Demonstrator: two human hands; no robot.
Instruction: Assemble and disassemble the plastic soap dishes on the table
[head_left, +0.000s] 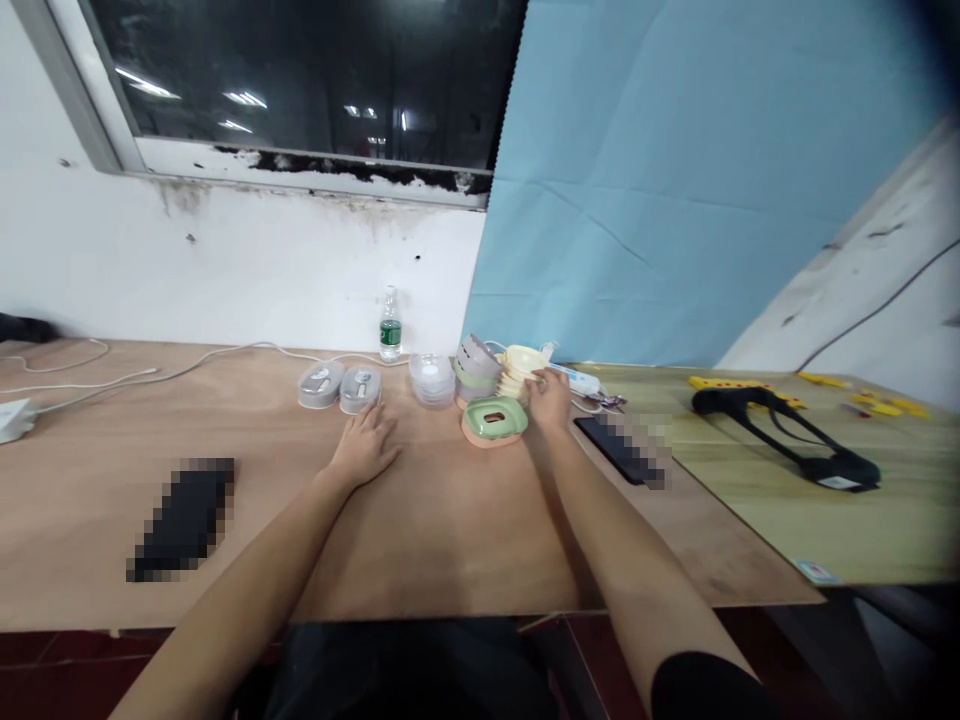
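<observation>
My left hand [365, 443] lies flat on the wooden table [450, 540], fingers stretched out, just in front of two grey lidded containers [339, 386]. My right hand [550, 395] reaches to a stack of pale yellow lids [519, 366] and its fingertips touch the stack's right side. A green and pink soap dish [493, 420] sits just left of that hand. A stack of clear bowls [432, 378] and a tilted stack of grey and green pieces [475, 368] stand between the containers and the yellow stack.
A small water bottle [389, 326] stands by the wall. White cables [112, 378] run along the left. Dark flat devices lie at front left [184, 518] and right of my right arm [619, 447]. A black strap [787, 432] and yellow pieces [739, 385] lie on the adjoining right table.
</observation>
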